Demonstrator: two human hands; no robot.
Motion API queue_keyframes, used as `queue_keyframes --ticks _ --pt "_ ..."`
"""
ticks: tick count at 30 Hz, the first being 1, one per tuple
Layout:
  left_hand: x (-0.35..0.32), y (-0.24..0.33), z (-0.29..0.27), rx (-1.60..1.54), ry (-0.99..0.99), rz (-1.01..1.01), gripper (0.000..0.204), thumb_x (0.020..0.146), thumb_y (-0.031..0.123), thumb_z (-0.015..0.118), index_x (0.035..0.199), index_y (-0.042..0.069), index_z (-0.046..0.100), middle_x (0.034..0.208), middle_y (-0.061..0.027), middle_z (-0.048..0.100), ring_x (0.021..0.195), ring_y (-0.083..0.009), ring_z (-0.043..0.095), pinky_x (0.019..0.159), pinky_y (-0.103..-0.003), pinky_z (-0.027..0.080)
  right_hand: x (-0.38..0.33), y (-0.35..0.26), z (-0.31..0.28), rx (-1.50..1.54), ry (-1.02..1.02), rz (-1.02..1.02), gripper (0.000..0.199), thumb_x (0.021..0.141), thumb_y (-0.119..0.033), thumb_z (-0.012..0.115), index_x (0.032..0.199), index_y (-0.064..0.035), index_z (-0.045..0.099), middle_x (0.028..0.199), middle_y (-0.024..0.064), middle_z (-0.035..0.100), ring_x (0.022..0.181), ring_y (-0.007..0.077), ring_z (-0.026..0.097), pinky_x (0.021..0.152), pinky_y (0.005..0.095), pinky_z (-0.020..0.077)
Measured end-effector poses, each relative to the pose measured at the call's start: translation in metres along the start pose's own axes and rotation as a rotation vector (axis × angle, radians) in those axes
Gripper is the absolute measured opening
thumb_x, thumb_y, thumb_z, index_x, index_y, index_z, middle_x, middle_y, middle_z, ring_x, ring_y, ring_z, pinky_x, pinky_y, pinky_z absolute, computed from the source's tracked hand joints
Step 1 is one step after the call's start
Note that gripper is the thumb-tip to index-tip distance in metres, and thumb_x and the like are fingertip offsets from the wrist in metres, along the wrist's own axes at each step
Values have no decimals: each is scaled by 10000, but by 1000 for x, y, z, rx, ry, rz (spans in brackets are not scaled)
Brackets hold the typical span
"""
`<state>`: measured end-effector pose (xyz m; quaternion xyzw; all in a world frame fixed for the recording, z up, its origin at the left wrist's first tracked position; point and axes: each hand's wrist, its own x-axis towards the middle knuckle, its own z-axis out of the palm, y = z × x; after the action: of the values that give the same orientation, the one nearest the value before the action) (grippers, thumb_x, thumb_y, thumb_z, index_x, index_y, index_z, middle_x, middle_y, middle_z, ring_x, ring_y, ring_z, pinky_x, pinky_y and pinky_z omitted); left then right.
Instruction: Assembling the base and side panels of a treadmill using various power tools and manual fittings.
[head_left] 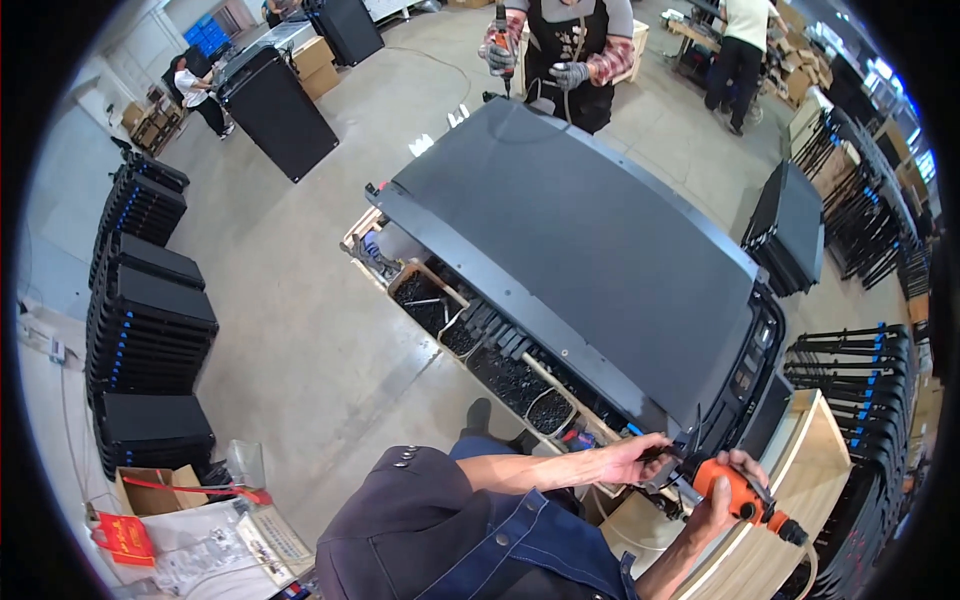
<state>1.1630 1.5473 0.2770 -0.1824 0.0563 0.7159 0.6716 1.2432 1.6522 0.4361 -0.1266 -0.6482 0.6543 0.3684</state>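
Note:
My right hand point(716, 504) is wrapped round an orange and black power screwdriver point(738, 490) with a hose or cord at its rear. At the tool's front end my left hand point(638, 460) is closed, its fingertips pinching something small and dark that I cannot make out. Both hands are at the near right corner of a large dark grey treadmill deck point(570, 240). Black frame parts and thin cables show at that corner. Across the deck, a person in gloves holds another upright orange and black screwdriver point(503, 45) over the far edge.
Wooden bins of small black parts point(500, 375) run along the deck's left side. A wooden box point(800, 470) stands at my right. Stacked black frames point(155, 310) line the left; more racks point(850, 400) stand right. Other people work farther back.

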Motion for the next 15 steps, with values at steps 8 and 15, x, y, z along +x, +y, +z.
queue_keyframes --ticks 8,15 --pt "-85 16 -2 523 94 49 252 996 309 643 1000 59 672 815 24 633 658 -59 562 542 -189 453 -31 19 -16 394 152 165 440 888 -121 697 1270 -65 487 1127 122 620 957 225 607 932 425 490" --pt "-140 19 -30 922 157 101 275 1000 328 630 1004 58 676 788 32 617 632 -50 561 551 -196 471 -60 48 -11 537 220 292 410 915 -152 687 1269 -74 495 1136 138 632 898 245 637 908 440 523"
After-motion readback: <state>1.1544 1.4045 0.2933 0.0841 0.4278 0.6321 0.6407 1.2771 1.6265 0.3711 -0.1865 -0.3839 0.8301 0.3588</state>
